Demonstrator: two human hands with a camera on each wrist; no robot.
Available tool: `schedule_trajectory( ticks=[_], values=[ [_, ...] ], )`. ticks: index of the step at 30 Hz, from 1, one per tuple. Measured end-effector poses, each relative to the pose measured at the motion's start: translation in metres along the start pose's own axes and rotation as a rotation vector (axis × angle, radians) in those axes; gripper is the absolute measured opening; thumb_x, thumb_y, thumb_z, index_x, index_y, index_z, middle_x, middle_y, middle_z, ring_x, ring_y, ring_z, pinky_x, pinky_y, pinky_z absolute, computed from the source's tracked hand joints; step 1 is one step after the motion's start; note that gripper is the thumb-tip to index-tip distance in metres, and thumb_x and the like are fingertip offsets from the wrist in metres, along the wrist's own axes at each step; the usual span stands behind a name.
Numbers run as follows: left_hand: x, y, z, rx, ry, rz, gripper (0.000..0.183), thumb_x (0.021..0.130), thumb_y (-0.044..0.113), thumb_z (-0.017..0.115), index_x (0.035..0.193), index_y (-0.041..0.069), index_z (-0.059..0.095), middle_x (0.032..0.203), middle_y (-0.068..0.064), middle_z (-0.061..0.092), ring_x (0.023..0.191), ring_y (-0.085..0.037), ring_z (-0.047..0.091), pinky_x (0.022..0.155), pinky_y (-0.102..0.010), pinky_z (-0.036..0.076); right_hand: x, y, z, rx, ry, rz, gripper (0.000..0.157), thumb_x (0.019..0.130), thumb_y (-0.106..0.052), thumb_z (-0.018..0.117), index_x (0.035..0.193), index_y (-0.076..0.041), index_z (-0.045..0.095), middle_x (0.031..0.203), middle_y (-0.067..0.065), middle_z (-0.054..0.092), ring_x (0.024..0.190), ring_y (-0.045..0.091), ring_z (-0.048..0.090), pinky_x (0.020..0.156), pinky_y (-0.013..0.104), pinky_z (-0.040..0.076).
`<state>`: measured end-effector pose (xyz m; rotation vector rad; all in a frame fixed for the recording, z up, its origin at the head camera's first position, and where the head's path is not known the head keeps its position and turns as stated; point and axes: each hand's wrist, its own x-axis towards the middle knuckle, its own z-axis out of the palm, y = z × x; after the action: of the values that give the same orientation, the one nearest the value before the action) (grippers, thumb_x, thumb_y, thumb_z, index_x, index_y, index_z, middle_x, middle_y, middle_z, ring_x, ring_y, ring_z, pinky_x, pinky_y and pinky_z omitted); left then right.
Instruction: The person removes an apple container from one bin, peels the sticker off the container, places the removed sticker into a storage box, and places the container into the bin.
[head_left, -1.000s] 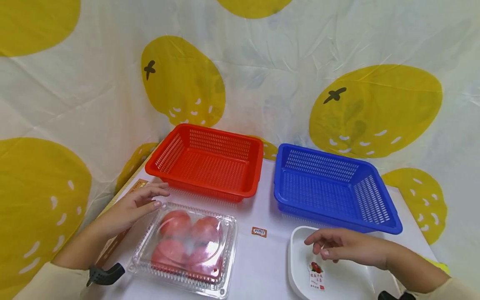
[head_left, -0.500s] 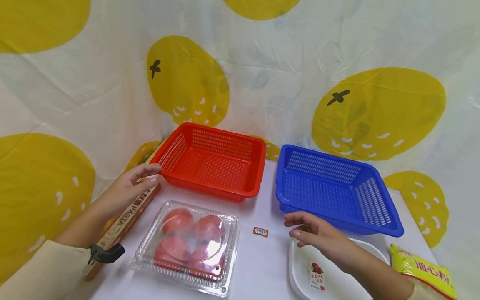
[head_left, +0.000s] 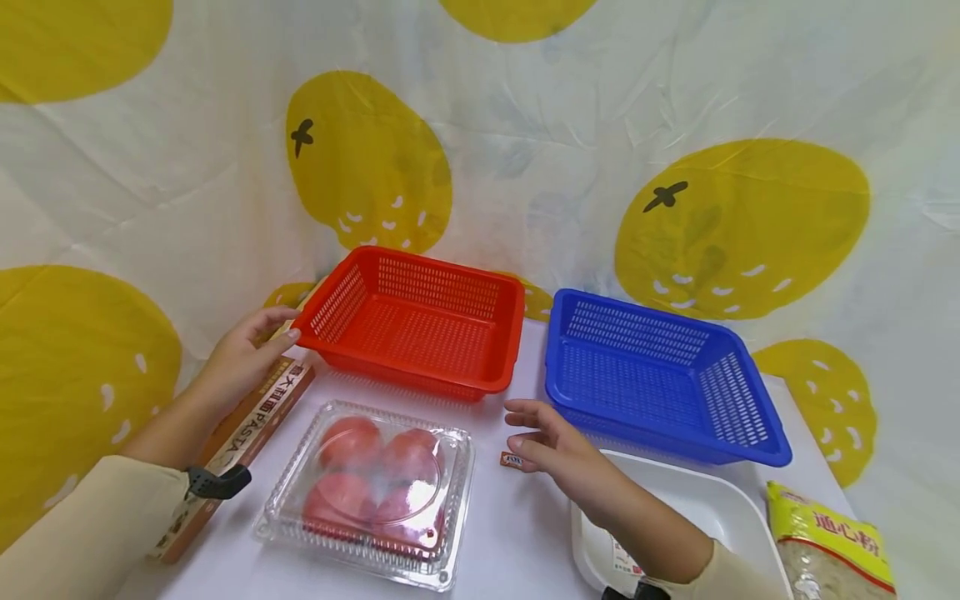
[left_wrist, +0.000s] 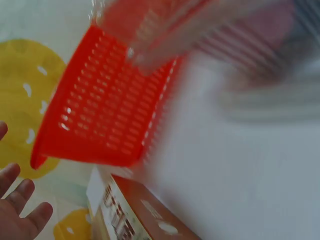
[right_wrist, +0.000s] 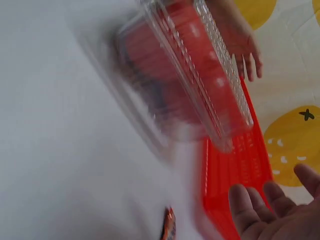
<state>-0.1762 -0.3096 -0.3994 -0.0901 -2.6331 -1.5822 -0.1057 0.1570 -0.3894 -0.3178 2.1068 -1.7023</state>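
My left hand has its fingertips right at the left rim of the red basket, above a long pasta box. Its fingers are loosely spread in the left wrist view, with nothing between them. Over the white table reaches my right hand, fingers relaxed and holding nothing, overlapping a small orange FOX'S packet. Between the hands sits a lidded clear plastic box with several round red fruits inside. It blurs in the right wrist view, where the right hand's fingers also stand apart.
A blue basket stands at the back right. In front of it lies a white shallow tub, partly covered by the right forearm. Beside that is a yellow-topped bag of pale contents. A lemon-print cloth hangs behind the table.
My right hand has moved left from over the white tub to the small packet. The left hand has moved up and away from the clear box to the red basket's rim.
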Motion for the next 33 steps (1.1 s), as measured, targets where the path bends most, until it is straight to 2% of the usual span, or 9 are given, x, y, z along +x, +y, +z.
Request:
schedule_trajectory(
  ticks=[2, 4, 7, 9, 11, 14, 18, 27, 33],
  values=[
    [0.003, -0.005, 0.000, -0.015, -0.007, -0.015, 0.056, 0.112, 0.037, 0.057, 0.156, 0.003, 0.046, 0.161, -0.027, 0.043, 0.146, -0.049, 0.036, 0.117, -0.073, 0.034, 0.003, 0.001, 0.010, 0.023, 0.037, 0.016, 0.059, 0.105, -0.025, 0.066, 0.157, -0.008, 0.044, 0.156, 0.026, 0.046, 0.129, 0.041, 0.060, 0.101, 0.048, 0.056],
    [0.005, -0.011, -0.001, -0.028, -0.011, -0.024, 0.058, 0.112, 0.036, 0.057, 0.156, 0.002, 0.045, 0.162, -0.028, 0.042, 0.147, -0.050, 0.034, 0.116, -0.077, 0.030, 0.005, 0.003, 0.020, 0.037, 0.061, 0.032, 0.061, 0.106, -0.025, 0.066, 0.159, -0.009, 0.042, 0.158, 0.027, 0.044, 0.129, 0.040, 0.059, 0.102, 0.050, 0.055],
    [0.008, -0.021, -0.001, -0.025, -0.010, -0.032, 0.059, 0.111, 0.037, 0.057, 0.158, 0.003, 0.043, 0.161, -0.028, 0.042, 0.145, -0.049, 0.038, 0.116, -0.062, 0.041, 0.008, 0.006, 0.034, 0.039, 0.083, 0.053, 0.064, 0.105, -0.028, 0.068, 0.161, -0.013, 0.040, 0.160, 0.026, 0.041, 0.131, 0.039, 0.058, 0.102, 0.054, 0.053],
    [0.012, -0.027, 0.001, -0.028, -0.005, -0.022, 0.059, 0.111, 0.037, 0.057, 0.158, 0.002, 0.043, 0.159, -0.028, 0.044, 0.140, -0.043, 0.042, 0.111, -0.041, 0.047, 0.010, 0.009, 0.041, 0.041, 0.095, 0.062, 0.066, 0.105, -0.030, 0.069, 0.162, -0.016, 0.039, 0.162, 0.026, 0.039, 0.133, 0.037, 0.056, 0.101, 0.056, 0.053],
    [0.017, -0.032, 0.003, -0.031, 0.005, -0.002, 0.058, 0.111, 0.035, 0.058, 0.157, 0.002, 0.044, 0.154, -0.028, 0.048, 0.133, -0.034, 0.048, 0.099, -0.024, 0.047, 0.012, 0.011, 0.048, 0.052, 0.112, 0.063, 0.069, 0.104, -0.030, 0.069, 0.164, -0.018, 0.037, 0.163, 0.026, 0.037, 0.133, 0.036, 0.055, 0.101, 0.056, 0.052],
    [0.025, -0.039, 0.007, -0.078, 0.003, 0.040, 0.056, 0.111, 0.029, 0.060, 0.156, -0.001, 0.044, 0.149, -0.029, 0.051, 0.120, -0.015, 0.056, 0.090, -0.013, 0.047, 0.014, 0.014, 0.056, 0.087, 0.137, 0.061, 0.074, 0.103, -0.031, 0.070, 0.166, -0.020, 0.033, 0.164, 0.027, 0.033, 0.133, 0.037, 0.054, 0.101, 0.057, 0.052],
    [0.035, -0.043, 0.013, -0.152, -0.010, 0.092, 0.051, 0.112, 0.020, 0.058, 0.154, -0.004, 0.043, 0.146, -0.031, 0.050, 0.105, 0.002, 0.061, 0.084, -0.015, 0.056, 0.015, 0.018, 0.069, 0.152, 0.156, 0.059, 0.079, 0.103, -0.033, 0.070, 0.168, -0.020, 0.028, 0.167, 0.028, 0.027, 0.137, 0.039, 0.051, 0.102, 0.057, 0.050],
    [0.043, -0.040, 0.022, -0.125, 0.001, 0.053, 0.055, 0.112, 0.027, 0.059, 0.158, 0.002, 0.043, 0.148, -0.027, 0.049, 0.100, -0.002, 0.061, 0.083, -0.016, 0.055, 0.021, 0.028, 0.090, 0.252, 0.154, 0.055, 0.080, 0.101, -0.032, 0.073, 0.167, -0.020, 0.031, 0.169, 0.027, 0.023, 0.145, 0.046, 0.039, 0.108, 0.061, 0.043],
    [0.044, -0.042, 0.024, -0.160, -0.020, 0.021, 0.057, 0.112, 0.027, 0.058, 0.160, 0.003, 0.039, 0.150, -0.030, 0.047, 0.104, -0.004, 0.060, 0.088, -0.015, 0.055, 0.027, 0.039, 0.099, 0.302, 0.139, 0.029, 0.079, 0.101, -0.023, 0.074, 0.166, -0.015, 0.030, 0.152, 0.021, 0.048, 0.130, 0.031, 0.057, 0.113, 0.048, 0.044]
  ],
)
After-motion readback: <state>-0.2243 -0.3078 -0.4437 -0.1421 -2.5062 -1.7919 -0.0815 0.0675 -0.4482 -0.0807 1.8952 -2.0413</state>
